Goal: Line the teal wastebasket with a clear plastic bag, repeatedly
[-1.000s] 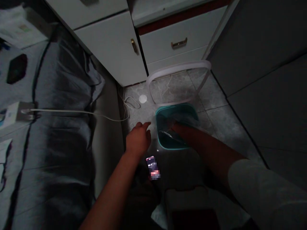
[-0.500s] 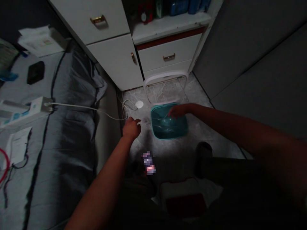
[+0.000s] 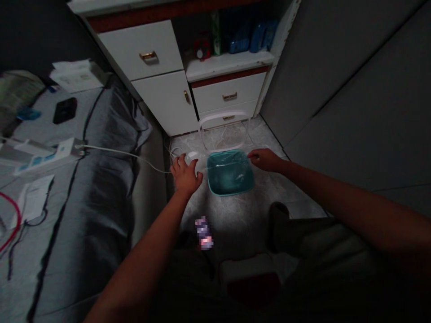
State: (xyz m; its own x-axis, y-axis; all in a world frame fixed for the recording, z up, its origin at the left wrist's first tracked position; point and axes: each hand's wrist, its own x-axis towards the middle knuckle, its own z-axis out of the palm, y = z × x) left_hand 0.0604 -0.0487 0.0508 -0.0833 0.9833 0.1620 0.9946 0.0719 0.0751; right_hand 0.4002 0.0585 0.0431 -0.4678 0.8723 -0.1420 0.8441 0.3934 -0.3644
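A teal bin [image 3: 230, 194] stands on the floor between my hands. Thin clear plastic film [image 3: 232, 162], which looks like a bag, stretches across its top. At the bin's right rim, my right hand [image 3: 266, 160] has its fingers closed on the edge of that film. My left hand [image 3: 186, 175] is on the bin's left side with its fingers spread and curved. The film runs toward it, but I cannot tell whether it touches the fingers. Behind the bin, a white rounded frame [image 3: 224, 113] stands up like an open lid ring.
White cabinets [image 3: 161, 98] line the back, with bottles on a shelf [image 3: 232, 63]. On the left, a grey-covered bed [image 3: 111, 179] bears a power strip [image 3: 50, 157] and a black case [image 3: 65, 110]. A pixelated phone-like shape [image 3: 204, 233] and a foot [image 3: 279, 213] are below the bin.
My right hand has moved from over the bin to its right side, drawing the film across. My left hand's fingers have spread wider. The view has tilted up, showing more cabinet.
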